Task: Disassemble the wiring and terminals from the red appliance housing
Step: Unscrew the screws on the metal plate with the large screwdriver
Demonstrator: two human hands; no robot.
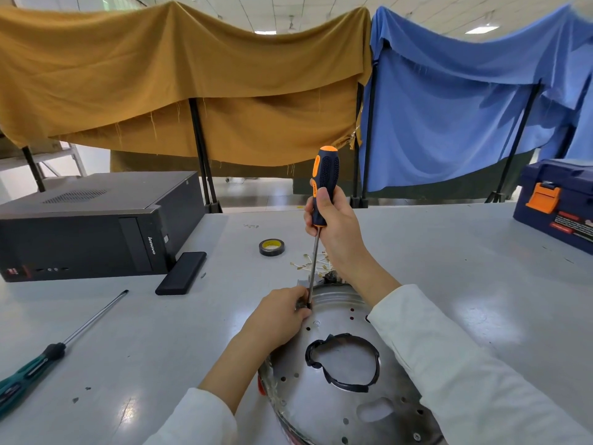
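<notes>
A: Appliance housing [340, 374] lies at six o'clock on the bench [449, 252], metal plate up.

B: Hands?

A: Right hand [333, 226] upright, fingers wrapped round the orange screwdriver [322, 187], tip at the plate's eleven o'clock rim. Left hand [279, 316] pinches a small part beside that tip.

B: Beyond?

A: Tape roll [271, 247] at twelve.

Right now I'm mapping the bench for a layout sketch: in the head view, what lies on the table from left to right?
Green-handled screwdriver → black computer tower → flat black case → roll of black tape → orange-and-black screwdriver held upright in the right hand → blue toolbox.
</notes>
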